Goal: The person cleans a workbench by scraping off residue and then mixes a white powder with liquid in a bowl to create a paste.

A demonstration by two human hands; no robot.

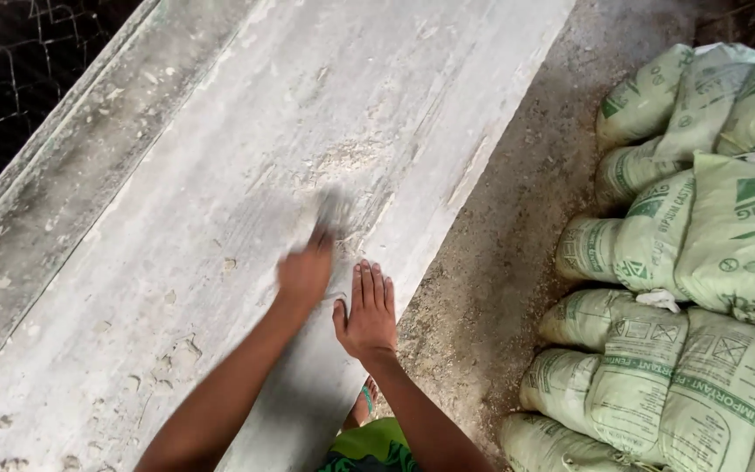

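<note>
**Scraping of the grey slab under way**

Scraper (335,210), motion-blurred, lay on the slab (220,218) amid loose residue (347,157), gripped by the closed left hand (305,273). Right hand (369,310) pressed open and flat near the slab's edge. Judged mid-stroke; further passes needed. Green sacks (701,253) stood apart.

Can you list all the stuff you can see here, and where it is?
slab: one, pale grey and dusty, long and flat, runs across the middle.
scraping tool: one, grey, blurred, on the slab in the left hand.
crumbs of white debris: a patch, whitish, on the slab above the tool.
sacks: a stack of many, pale green with green print, at the right.
ground: one strip, grey-brown and gritty, between slab and sacks.
wire mesh: one, dark, top left corner.
left hand: one, gripping the tool.
right hand: one, flat on the slab, fingers spread.
</note>
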